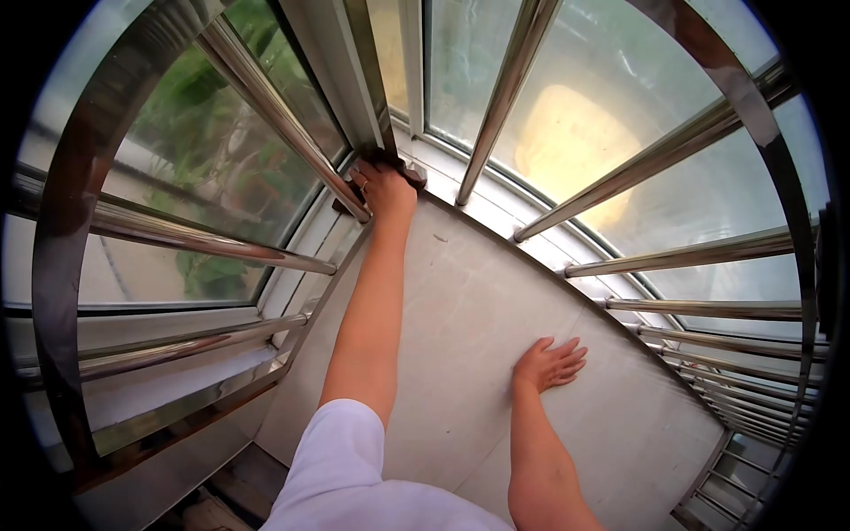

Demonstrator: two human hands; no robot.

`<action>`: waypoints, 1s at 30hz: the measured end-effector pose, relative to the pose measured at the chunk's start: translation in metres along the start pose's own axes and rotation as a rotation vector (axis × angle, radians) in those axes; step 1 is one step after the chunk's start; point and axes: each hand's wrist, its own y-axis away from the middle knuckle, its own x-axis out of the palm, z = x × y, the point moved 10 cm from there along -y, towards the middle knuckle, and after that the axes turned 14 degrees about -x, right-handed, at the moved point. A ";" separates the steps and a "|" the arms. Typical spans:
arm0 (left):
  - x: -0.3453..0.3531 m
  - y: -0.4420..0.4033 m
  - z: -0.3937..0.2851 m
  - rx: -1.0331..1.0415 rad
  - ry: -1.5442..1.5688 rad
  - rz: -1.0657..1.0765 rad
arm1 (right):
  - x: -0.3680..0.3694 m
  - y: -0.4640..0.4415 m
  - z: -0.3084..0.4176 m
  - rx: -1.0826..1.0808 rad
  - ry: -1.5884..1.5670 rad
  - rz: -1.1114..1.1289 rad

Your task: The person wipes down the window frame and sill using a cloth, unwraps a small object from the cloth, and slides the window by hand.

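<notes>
White shirt fabric (407, 506) fills the bottom edge, nearest the camera. On the left, a curved metal rail (51, 257) and polished bars (283, 122) stand before a window (208, 177) with greenery beyond it. The left hand (388, 189), a ring on one finger, reaches past them to the corner, its fingers bent over a dark thing (418, 175) at the foot of the upright post (375, 84). Whether it grips or only presses cannot be told, as the fingertips are hidden. Handling at that corner seems to be the step in hand; moving there looks to call for care in the narrow gap beside the bars.

To the right, the right hand (547, 365) is open, fingers a little spread, seemingly palm down on the pale slab (460, 354) and holding nothing visible. More bars (673, 144) slant before frosted panes (735, 199) along the far side.
</notes>
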 end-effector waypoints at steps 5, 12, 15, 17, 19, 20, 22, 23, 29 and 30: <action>0.022 -0.040 0.050 -0.484 0.502 0.100 | 0.002 0.000 -0.001 0.001 0.020 -0.014; -0.021 -0.040 0.052 -0.470 0.423 -0.084 | 0.002 0.001 0.000 0.007 0.027 0.009; 0.020 -0.045 0.036 -0.326 -0.067 0.193 | 0.004 0.000 -0.002 0.001 0.042 -0.003; 0.022 -0.038 0.034 -0.303 -0.102 0.215 | 0.004 0.002 0.001 -0.022 0.048 -0.023; 0.022 -0.035 0.032 -0.285 -0.132 0.237 | 0.004 0.001 -0.001 -0.014 0.058 -0.017; 0.022 -0.035 0.031 -0.292 -0.146 0.260 | 0.003 0.000 0.000 -0.013 0.057 -0.018; 0.023 -0.032 0.031 -0.301 -0.167 0.288 | 0.001 0.002 0.000 -0.010 0.034 -0.010; 0.016 -0.031 0.029 -0.299 -0.131 0.257 | 0.001 0.003 0.000 -0.011 0.035 -0.005; 0.018 -0.037 0.034 -0.329 -0.041 0.262 | 0.000 0.001 0.000 0.002 0.021 0.001; 0.020 -0.039 0.035 -0.336 0.005 0.284 | 0.000 0.001 0.000 -0.001 0.030 -0.005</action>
